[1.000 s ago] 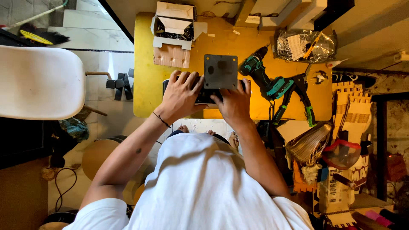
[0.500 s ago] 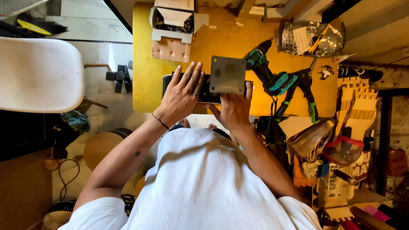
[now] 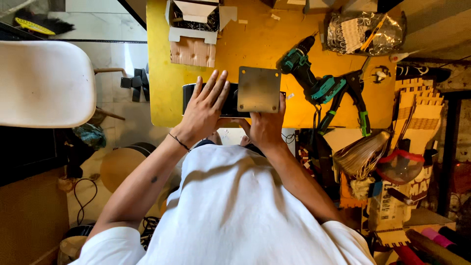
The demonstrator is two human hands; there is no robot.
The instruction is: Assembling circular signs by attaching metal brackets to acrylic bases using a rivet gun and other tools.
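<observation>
A square grey metal plate (image 3: 259,89) with small holes at its corners lies over the right part of a black box-like object (image 3: 188,96) on the yellow table (image 3: 162,98). My right hand (image 3: 265,128) grips the plate by its near edge. Flat on top of the black object, just left of the plate, rests my left hand (image 3: 204,109) with its fingers spread; a thin dark band is around its wrist.
A teal cordless drill (image 3: 311,75) and black bar clamps (image 3: 352,98) lie right of the plate. An open cardboard box (image 3: 193,22) and a clear plastic bag (image 3: 365,32) sit at the far edge. A white chair (image 3: 41,83) stands left; cluttered shelves fill the right.
The left hand has gone from gripping the black object to lying flat on it with fingers spread. The plate sits slightly further right on the object; my view has shifted a little.
</observation>
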